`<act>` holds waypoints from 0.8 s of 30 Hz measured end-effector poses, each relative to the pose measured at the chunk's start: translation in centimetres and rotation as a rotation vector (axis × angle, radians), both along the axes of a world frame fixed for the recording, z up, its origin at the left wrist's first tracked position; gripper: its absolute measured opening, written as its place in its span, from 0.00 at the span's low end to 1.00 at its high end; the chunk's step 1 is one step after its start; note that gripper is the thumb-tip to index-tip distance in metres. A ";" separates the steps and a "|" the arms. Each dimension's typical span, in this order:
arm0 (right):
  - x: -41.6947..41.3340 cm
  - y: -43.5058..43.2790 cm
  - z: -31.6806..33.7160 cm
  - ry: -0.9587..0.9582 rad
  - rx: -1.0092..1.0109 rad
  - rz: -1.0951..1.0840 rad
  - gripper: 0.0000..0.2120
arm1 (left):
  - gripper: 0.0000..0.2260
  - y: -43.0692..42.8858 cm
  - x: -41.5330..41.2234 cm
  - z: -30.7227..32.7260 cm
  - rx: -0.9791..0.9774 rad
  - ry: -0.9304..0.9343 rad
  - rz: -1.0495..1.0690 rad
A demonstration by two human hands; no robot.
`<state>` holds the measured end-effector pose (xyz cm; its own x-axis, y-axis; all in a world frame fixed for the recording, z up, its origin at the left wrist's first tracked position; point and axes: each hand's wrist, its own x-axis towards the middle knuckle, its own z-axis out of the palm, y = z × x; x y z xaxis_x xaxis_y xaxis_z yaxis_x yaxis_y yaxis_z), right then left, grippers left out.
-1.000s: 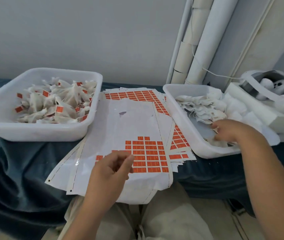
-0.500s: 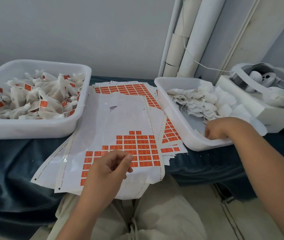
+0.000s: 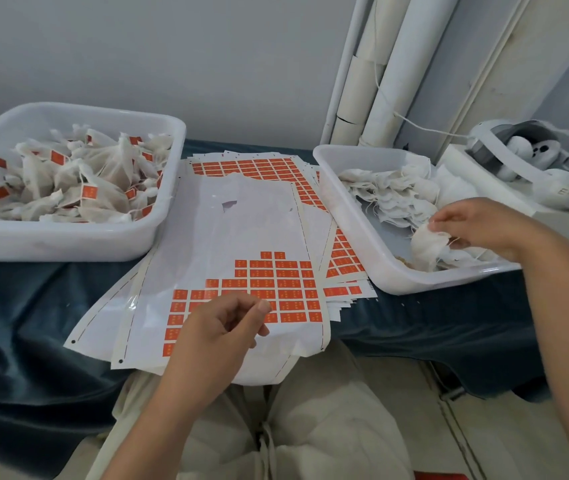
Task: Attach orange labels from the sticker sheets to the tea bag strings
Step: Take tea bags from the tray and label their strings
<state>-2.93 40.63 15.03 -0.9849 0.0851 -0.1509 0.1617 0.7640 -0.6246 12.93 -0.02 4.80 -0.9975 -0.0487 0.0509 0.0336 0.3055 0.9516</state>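
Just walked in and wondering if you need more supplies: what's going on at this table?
A person is labelling tea bags. The right hand grips an unlabelled tea bag in the right tray. The left hand hovers with curled fingers over the partly used top sticker sheet; whether it pinches a label I cannot tell. The left tray holds finished bags carrying orange labels.

A right hand (image 3: pixel 484 226) pinches a white tea bag (image 3: pixel 427 245) inside the right tub (image 3: pixel 352 216). The left hand (image 3: pixel 220 327), fingers loosely curled, hovers over sticker sheets (image 3: pixel 241 230) of orange labels (image 3: pixel 283 289). A left tub (image 3: pixel 68 240) holds labelled bags (image 3: pixel 68 188).
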 end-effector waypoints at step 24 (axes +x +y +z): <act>12.4 -19.9 -5.6 -0.097 -0.833 0.459 0.23 | 0.07 1.7 1.9 1.6 0.070 0.123 0.089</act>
<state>9.51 20.70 9.48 -0.8753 -0.4783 -0.0717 0.0367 0.0820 -0.9960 14.85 1.67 6.43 -0.9755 -0.1440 0.1661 0.1273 0.2459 0.9609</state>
